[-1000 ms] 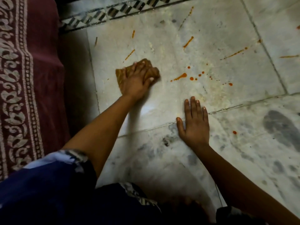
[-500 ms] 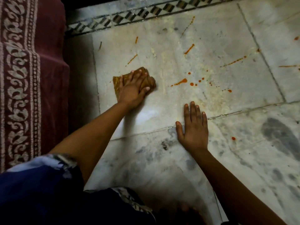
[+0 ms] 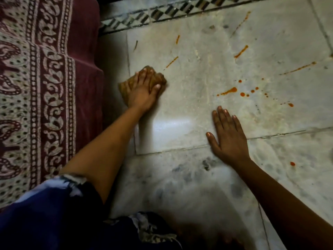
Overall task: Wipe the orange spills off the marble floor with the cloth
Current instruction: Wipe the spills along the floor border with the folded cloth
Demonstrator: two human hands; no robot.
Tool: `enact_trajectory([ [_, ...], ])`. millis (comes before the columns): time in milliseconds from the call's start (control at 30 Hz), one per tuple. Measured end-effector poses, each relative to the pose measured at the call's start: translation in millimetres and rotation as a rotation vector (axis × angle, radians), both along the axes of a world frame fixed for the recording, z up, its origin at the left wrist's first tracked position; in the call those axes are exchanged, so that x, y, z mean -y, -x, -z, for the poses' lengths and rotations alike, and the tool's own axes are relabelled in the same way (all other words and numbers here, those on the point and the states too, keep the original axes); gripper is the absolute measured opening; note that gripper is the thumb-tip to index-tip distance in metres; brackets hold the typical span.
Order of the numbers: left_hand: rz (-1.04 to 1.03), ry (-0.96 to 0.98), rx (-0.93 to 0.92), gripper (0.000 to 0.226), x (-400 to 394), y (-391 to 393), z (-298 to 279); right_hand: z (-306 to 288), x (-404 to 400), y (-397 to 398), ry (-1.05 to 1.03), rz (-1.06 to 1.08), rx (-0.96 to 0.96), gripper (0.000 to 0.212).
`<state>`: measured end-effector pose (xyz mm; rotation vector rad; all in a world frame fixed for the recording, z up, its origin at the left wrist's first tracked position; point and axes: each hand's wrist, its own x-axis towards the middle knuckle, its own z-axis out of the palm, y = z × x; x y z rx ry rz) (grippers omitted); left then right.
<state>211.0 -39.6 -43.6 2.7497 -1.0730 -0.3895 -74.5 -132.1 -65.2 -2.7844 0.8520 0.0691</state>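
Observation:
My left hand grips a bunched orange-brown cloth and presses it on the marble floor near the slab's left edge. My right hand lies flat on the floor, fingers straight, holding nothing. Orange spills lie to the right of the cloth: a short streak just beyond it, a blot with several drops above my right hand, longer streaks further back, and a single drop right of my right wrist.
A maroon patterned rug runs along the left, close to the cloth. A black-and-white checkered border strip crosses the far edge. My dark blue patterned clothing fills the lower left. Grey veined marble lies nearest me.
My left hand has dragged the cloth left and slightly nearer, toward the rug. My right hand has stayed flat on the floor.

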Motion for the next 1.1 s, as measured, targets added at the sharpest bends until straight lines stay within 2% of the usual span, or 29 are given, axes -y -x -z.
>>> enact_trajectory([
  [100, 0.181, 0.007, 0.016, 0.062, 3.0, 26.0, 1.8, -2.8, -0.3, -0.5, -0.02, 0.011, 0.018, 0.068],
  [200, 0.352, 0.027, 0.021, 0.066, -32.9, 50.6, -0.5, -3.9, -0.1, -1.2, -0.034, 0.02, 0.027, 0.068],
  [333, 0.209, 0.021, 0.07, 0.068, -40.5, 21.8, 2.9, -0.5, -0.5, 0.7, -0.019, 0.017, 0.046, 0.068],
  [467, 0.001, 0.015, 0.044, 0.06, 29.1, -10.9, 1.1, 0.4, -0.9, 1.3, -0.021, 0.013, 0.054, 0.067],
  [600, 0.111, 0.035, -0.026, 0.059, 84.5, 4.2, -1.6, -2.1, -0.2, 1.0, -0.02, 0.018, 0.055, 0.066],
  [767, 0.406, 0.061, 0.017, 0.068, 15.5, 38.3, -3.4, -0.9, 0.1, 0.8, -0.022, 0.019, 0.09, 0.066],
  [867, 0.296, 0.052, 0.057, 0.074, 8.6, 10.1, -3.2, 0.3, -0.1, 0.6, -0.03, 0.023, 0.093, 0.067],
  [967, 0.1, 0.038, 0.033, 0.065, 69.1, -10.0, -1.0, -0.7, -0.9, 1.1, -0.041, 0.021, 0.07, 0.067],
  [1033, 0.114, 0.029, 0.003, 0.063, 106.1, -4.2, -1.2, -2.4, -0.1, 0.6, -0.042, 0.024, 0.068, 0.067],
  [1100, 0.239, 0.04, 0.008, 0.065, 107.7, 13.5, -0.8, -3.0, 0.3, 0.5, -0.051, 0.023, 0.073, 0.067],
])
